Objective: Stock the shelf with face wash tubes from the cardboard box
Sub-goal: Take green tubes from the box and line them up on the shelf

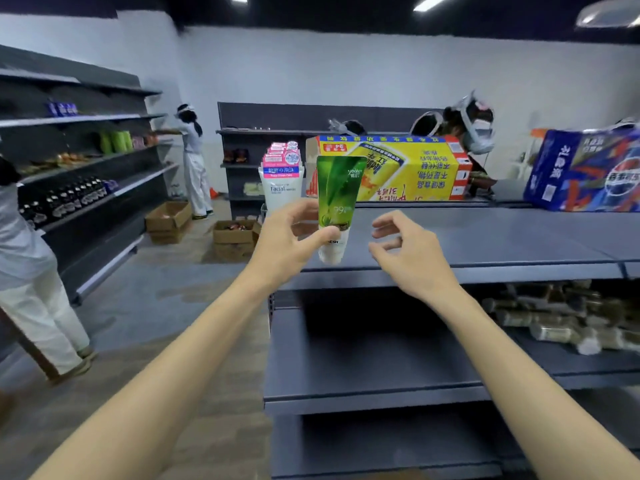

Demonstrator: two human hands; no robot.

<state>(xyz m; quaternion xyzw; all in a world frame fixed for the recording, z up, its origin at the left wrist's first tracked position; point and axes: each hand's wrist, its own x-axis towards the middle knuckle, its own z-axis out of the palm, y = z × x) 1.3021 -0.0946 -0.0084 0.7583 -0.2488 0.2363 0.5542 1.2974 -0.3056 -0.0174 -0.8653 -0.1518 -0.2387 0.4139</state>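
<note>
Presently: green face wash tube (pixel 337 199), cap down, pinched by left hand (pixel 289 242) above top shelf (pixel 485 244), front-left corner. Right hand (pixel 408 258) just beside, fingers loosely spread, holding nothing. White/pink tubes (pixel 281 181) standing at shelf's left end. Yellow carton (pixel 401 168) behind.

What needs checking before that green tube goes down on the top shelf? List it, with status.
1. Left hand grips the green tube: ok.
2. Tube stands cap down: ok.
3. Right hand free to steady it: ok, holds nothing.
4. Bare top shelf beside the tube: ok.
5. Clearance from the white and pink tubes behind: cannot tell.
6. Cardboard box with remaining tubes within reach: cannot tell.
</note>
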